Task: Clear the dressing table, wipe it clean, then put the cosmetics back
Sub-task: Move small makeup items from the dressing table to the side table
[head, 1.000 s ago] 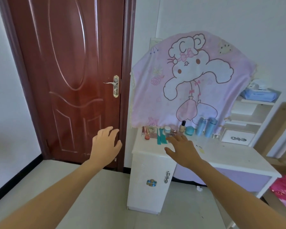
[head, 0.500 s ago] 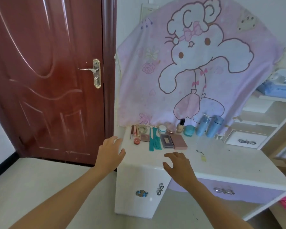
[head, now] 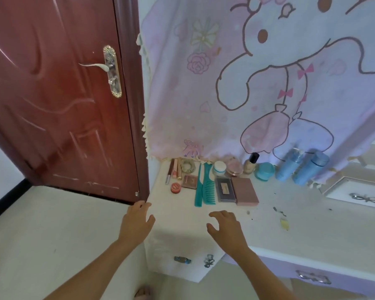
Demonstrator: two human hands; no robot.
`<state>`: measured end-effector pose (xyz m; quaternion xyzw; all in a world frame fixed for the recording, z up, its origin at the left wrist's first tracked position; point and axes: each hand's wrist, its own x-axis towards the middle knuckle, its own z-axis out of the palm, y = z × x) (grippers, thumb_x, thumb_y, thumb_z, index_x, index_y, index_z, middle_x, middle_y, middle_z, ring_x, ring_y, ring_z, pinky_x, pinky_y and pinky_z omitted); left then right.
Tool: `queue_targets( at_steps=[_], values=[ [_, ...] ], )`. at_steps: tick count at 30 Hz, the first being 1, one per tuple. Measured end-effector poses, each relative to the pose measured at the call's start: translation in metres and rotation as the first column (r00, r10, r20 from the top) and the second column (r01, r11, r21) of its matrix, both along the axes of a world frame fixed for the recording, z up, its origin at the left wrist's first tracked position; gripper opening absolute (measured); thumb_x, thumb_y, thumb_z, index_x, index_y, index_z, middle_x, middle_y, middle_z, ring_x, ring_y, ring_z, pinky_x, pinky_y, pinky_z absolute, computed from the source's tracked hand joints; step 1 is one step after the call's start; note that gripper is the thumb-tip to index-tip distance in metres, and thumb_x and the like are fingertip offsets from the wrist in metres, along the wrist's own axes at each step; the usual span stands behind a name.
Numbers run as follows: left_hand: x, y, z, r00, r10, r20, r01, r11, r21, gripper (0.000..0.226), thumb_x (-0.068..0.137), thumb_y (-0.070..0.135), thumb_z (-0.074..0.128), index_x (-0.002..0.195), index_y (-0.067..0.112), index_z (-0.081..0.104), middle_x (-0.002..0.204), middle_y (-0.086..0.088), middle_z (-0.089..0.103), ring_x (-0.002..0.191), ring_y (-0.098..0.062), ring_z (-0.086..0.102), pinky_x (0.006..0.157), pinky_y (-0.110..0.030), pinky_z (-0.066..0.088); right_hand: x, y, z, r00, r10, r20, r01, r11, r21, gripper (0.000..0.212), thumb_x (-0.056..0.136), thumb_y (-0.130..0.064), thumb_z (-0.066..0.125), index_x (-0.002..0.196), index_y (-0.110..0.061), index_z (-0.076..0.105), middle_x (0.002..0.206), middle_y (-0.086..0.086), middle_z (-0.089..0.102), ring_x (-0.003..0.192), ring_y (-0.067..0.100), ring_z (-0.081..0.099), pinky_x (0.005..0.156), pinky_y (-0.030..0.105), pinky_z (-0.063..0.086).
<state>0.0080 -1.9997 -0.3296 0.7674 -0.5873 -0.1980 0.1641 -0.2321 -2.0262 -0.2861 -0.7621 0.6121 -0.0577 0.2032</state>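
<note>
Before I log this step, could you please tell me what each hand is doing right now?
Left hand: open, holding nothing.
Right hand: open, holding nothing.

— What's on the left?
— A red-brown door [head: 52,94], closed, with a silver lever handle [head: 94,66] on an ornate plate [head: 113,72].
— And beside it?
— A pink cloth [head: 236,94] hangs down, printed with a long-eared cartoon animal, a flower and a rose. Its left edge is fringed.
— Below?
— Pale floor [head: 52,234], and black skirting [head: 6,202] under the white wall [head: 0,165] at far left.
</note>
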Motion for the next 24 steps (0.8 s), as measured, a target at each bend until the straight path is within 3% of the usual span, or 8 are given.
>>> queue_targets(
  at_steps=[7, 11, 18, 24],
  values=[
    [0.016, -0.089, -0.015, 0.991, 0.016, -0.129, -0.021, 0.999, -0.034, 0.042, 0.093, 0.02, 0.046, 0.133, 0.009, 0.043, 0.141, -0.007, 0.04, 0.129, -0.024, 0.034, 0.103, -0.032, 0.032, 0.033, -0.069, -0.017, 0.996, -0.071, 0.044, 0.07, 0.997, 0.034, 0.037, 0.092, -0.027, 0.05, 0.128, -0.017, 0.047, 0.135, 0.001, 0.046, 0.124, 0.019, 0.038, 0.098, 0.025, 0.039],
    [0.029, -0.136, -0.017, 0.983, 0.009, -0.184, -0.013, 1.0, -0.019, 0.041, 0.093, 0.019, 0.045, 0.133, 0.009, 0.043, 0.141, -0.008, 0.039, 0.129, -0.025, 0.033, 0.106, -0.035, 0.032, 0.062, -0.114, -0.021, 0.991, -0.121, 0.054, 0.116, 0.989, 0.089, 0.035, 0.092, -0.024, 0.051, 0.124, -0.013, 0.05, 0.129, 0.005, 0.049, 0.119, 0.02, 0.043, 0.097, 0.03, 0.045],
    [0.046, -0.193, -0.031, 0.977, -0.036, -0.211, 0.033, 0.999, -0.016, 0.042, 0.094, 0.02, 0.044, 0.134, 0.01, 0.042, 0.142, -0.006, 0.039, 0.13, -0.022, 0.034, 0.106, -0.032, 0.03, 0.096, -0.16, -0.035, 0.967, -0.24, 0.084, 0.234, 0.969, 0.075, 0.031, 0.092, -0.022, 0.048, 0.122, -0.019, 0.053, 0.129, 0.003, 0.049, 0.118, 0.018, 0.042, 0.097, 0.025, 0.034],
    [0.038, -0.197, -0.05, 0.969, -0.012, -0.246, 0.032, 0.997, 0.076, 0.042, 0.095, 0.02, 0.043, 0.135, 0.011, 0.04, 0.142, -0.004, 0.039, 0.13, -0.019, 0.035, 0.105, -0.028, 0.03, 0.103, -0.173, -0.054, 0.967, -0.232, 0.107, 0.228, 0.972, 0.05, 0.024, 0.089, -0.013, 0.051, 0.111, -0.009, 0.059, 0.118, 0.008, 0.055, 0.111, 0.025, 0.046, 0.093, 0.029, 0.035]
  ],
)
